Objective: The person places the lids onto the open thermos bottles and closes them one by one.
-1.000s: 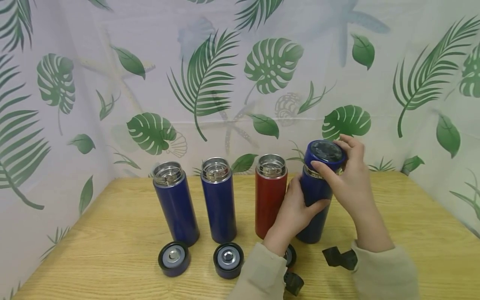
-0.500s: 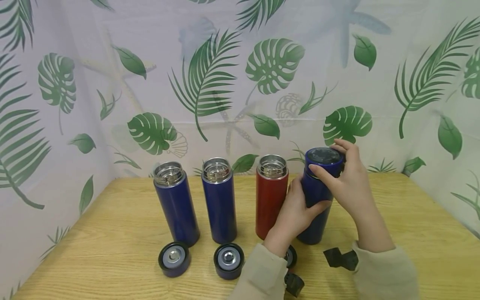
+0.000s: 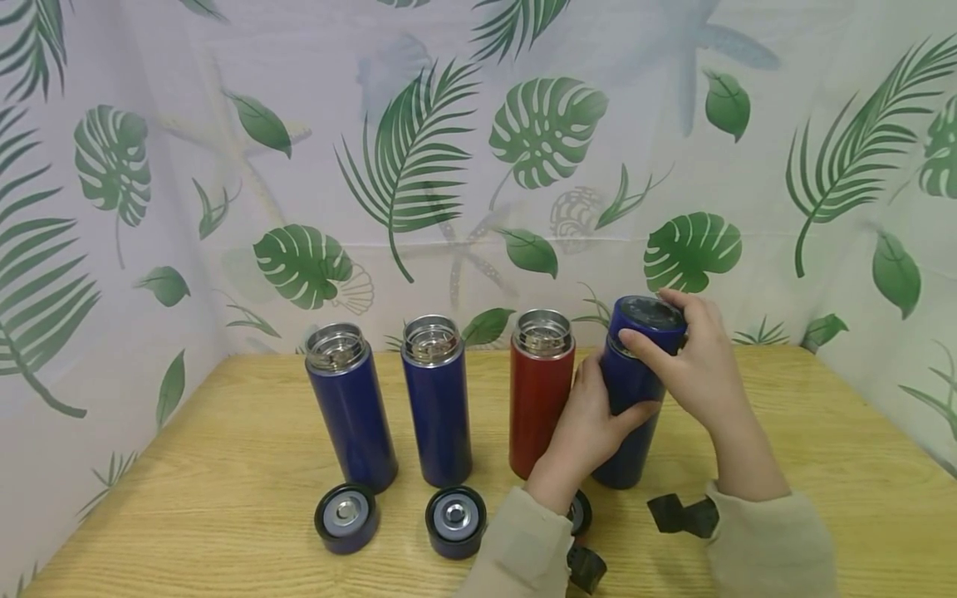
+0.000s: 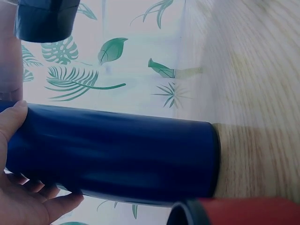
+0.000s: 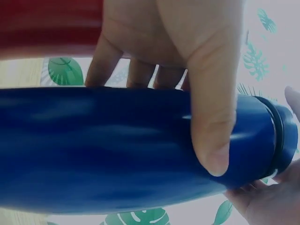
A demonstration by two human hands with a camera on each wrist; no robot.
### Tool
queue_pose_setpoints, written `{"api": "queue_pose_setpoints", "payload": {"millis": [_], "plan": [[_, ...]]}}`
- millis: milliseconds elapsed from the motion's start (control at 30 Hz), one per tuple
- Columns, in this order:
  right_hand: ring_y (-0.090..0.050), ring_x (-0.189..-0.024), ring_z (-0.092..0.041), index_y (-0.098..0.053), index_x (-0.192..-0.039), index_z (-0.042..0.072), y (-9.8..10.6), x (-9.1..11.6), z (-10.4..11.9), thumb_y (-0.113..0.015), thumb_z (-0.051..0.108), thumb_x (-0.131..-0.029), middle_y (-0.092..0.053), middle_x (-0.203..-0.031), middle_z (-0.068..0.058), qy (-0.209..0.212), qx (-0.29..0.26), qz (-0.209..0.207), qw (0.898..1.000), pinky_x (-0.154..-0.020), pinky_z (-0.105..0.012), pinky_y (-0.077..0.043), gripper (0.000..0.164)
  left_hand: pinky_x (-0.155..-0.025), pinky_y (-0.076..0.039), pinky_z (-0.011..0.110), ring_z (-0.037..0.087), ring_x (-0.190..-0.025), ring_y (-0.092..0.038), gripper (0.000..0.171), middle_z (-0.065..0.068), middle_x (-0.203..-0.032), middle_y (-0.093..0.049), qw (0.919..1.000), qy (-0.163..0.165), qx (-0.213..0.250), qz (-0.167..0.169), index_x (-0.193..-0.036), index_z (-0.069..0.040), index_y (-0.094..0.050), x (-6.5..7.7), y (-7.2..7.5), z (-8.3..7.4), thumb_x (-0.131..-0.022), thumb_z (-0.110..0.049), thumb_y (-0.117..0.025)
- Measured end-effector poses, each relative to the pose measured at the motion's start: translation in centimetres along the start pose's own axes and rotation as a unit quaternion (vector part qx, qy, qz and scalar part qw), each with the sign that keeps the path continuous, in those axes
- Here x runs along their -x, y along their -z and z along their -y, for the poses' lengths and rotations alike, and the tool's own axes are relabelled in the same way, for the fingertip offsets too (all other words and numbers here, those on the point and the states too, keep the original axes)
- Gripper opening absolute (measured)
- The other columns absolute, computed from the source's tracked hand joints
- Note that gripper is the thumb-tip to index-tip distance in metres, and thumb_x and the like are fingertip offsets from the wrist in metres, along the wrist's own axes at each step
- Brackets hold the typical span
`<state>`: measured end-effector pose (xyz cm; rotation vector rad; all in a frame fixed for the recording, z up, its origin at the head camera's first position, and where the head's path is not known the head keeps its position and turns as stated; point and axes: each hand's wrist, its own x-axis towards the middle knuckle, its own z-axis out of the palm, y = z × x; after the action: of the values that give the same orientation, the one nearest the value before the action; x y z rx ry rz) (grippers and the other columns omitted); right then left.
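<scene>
At the right of the row stands a blue vacuum flask point(image 3: 624, 448), upright with a slight lean. My left hand point(image 3: 591, 419) grips its body, thumb across the front, which the right wrist view shows close up. My right hand point(image 3: 703, 361) holds the blue lid point(image 3: 649, 316) at the flask's mouth, thumb at the near side and fingers round the far side. The lid sits a little tilted, with a thin strip of steel neck under its left edge. In the left wrist view the flask's base point(image 4: 213, 159) meets the table.
Left of it stand an uncapped red flask point(image 3: 534, 415) and two uncapped blue flasks, the middle one point(image 3: 437, 415) and the leftmost point(image 3: 355, 415). Two blue lids lie upturned in front, one left point(image 3: 346, 517), one middle point(image 3: 456, 519). A red lid point(image 4: 253, 211) lies partly behind my left wrist.
The lid came down from a higher, tilted position onto the flask's mouth, then tipped slightly with some neck showing. My right fingers shifted round it. My left hand kept its grip.
</scene>
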<state>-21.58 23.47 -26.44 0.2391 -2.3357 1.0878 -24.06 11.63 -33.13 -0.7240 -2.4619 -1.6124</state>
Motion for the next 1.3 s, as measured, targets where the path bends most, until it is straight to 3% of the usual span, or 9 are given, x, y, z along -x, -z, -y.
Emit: {"api": "queue_pose_setpoints", "payload": {"millis": [167, 300, 600, 833, 967, 1100, 1200, 1300], "plan": [[-0.033, -0.116, -0.045, -0.018, -0.138, -0.002, 0.5, 0.0, -0.6, -0.052, 0.027, -0.089, -0.026, -0.135, -0.026, -0.021, -0.075, 0.055, 0.995, -0.086, -0.060, -0.031, 0.066, -0.093, -0.037, 0.034, 0.012, -0.110, -0.046, 0.069, 0.002, -0.122, -0.043, 0.9999, 0.016, 0.004, 0.001, -0.131, -0.012, -0.028, 0.0, -0.1, 0.0, -0.078, -0.031, -0.067], [-0.035, -0.114, -0.046, -0.015, -0.139, -0.002, 0.8, 0.0, -0.8, -0.051, 0.025, -0.089, -0.026, -0.134, -0.028, -0.030, -0.102, 0.073, 0.992, -0.087, -0.059, -0.031, 0.067, -0.093, -0.037, 0.035, 0.012, -0.109, -0.046, 0.069, 0.001, -0.122, -0.043, 0.9996, 0.025, 0.010, 0.002, -0.131, -0.012, -0.027, 0.0, -0.2, 0.0, -0.078, -0.030, -0.068], [-0.033, -0.116, -0.046, -0.017, -0.139, 0.001, 0.7, -0.1, -0.7, -0.060, 0.031, -0.084, -0.027, -0.134, -0.027, -0.065, -0.078, 0.058, 0.993, -0.086, -0.059, -0.033, 0.076, -0.093, -0.037, 0.035, 0.013, -0.111, -0.046, 0.069, 0.001, -0.124, -0.043, 0.9997, 0.022, 0.005, 0.004, -0.131, -0.013, -0.027, 0.0, -0.1, -0.1, -0.078, -0.031, -0.067], [-0.040, -0.109, -0.041, -0.027, -0.136, -0.001, 0.3, -0.2, -0.8, -0.062, 0.034, -0.081, -0.032, -0.130, -0.025, -0.067, -0.046, 0.027, 0.996, -0.083, -0.055, -0.037, 0.074, -0.093, -0.037, 0.034, 0.013, -0.111, -0.046, 0.068, 0.002, -0.123, -0.043, 0.9999, 0.013, 0.001, 0.004, -0.131, -0.013, -0.028, 0.1, -0.1, -0.1, -0.079, -0.031, -0.067], [-0.035, -0.115, -0.042, -0.025, -0.136, -0.003, 0.4, -0.3, -0.8, -0.052, 0.033, -0.088, -0.030, -0.131, -0.027, -0.063, -0.088, 0.040, 0.993, -0.088, -0.056, -0.032, 0.066, -0.093, -0.037, 0.035, 0.013, -0.111, -0.046, 0.069, 0.001, -0.123, -0.043, 0.9998, 0.018, 0.003, 0.004, -0.132, -0.013, -0.027, 0.0, -0.1, -0.2, -0.078, -0.031, -0.067], [-0.036, -0.114, -0.031, -0.022, -0.137, -0.001, 0.7, -0.3, -1.1, -0.043, 0.027, -0.092, -0.033, -0.129, -0.024, -0.056, -0.146, 0.063, 0.986, -0.091, -0.053, -0.029, 0.057, -0.093, -0.037, 0.036, 0.013, -0.111, -0.046, 0.070, 0.000, -0.123, -0.043, 0.9995, 0.030, 0.007, 0.004, -0.132, -0.013, -0.027, 0.0, -0.1, -0.2, -0.078, -0.032, -0.067], [-0.036, -0.114, -0.027, -0.020, -0.139, 0.001, 0.8, -0.2, -1.2, -0.043, 0.026, -0.093, -0.031, -0.130, -0.022, -0.054, -0.167, 0.077, 0.981, -0.093, -0.051, -0.028, 0.057, -0.093, -0.037, 0.036, 0.012, -0.111, -0.045, 0.070, -0.001, -0.123, -0.043, 0.9992, 0.037, 0.011, 0.005, -0.132, -0.014, -0.027, 0.1, -0.1, -0.3, -0.078, -0.032, -0.067], [-0.034, -0.119, -0.033, -0.018, -0.138, -0.001, 0.8, -0.2, -1.1, -0.046, 0.025, -0.092, -0.029, -0.133, -0.023, -0.058, -0.171, 0.080, 0.980, -0.094, -0.052, -0.028, 0.060, -0.093, -0.037, 0.036, 0.012, -0.111, -0.045, 0.070, -0.002, -0.123, -0.043, 0.9991, 0.041, 0.013, 0.004, -0.132, -0.014, -0.027, 0.1, 0.0, -0.3, -0.077, -0.032, -0.068]]}}
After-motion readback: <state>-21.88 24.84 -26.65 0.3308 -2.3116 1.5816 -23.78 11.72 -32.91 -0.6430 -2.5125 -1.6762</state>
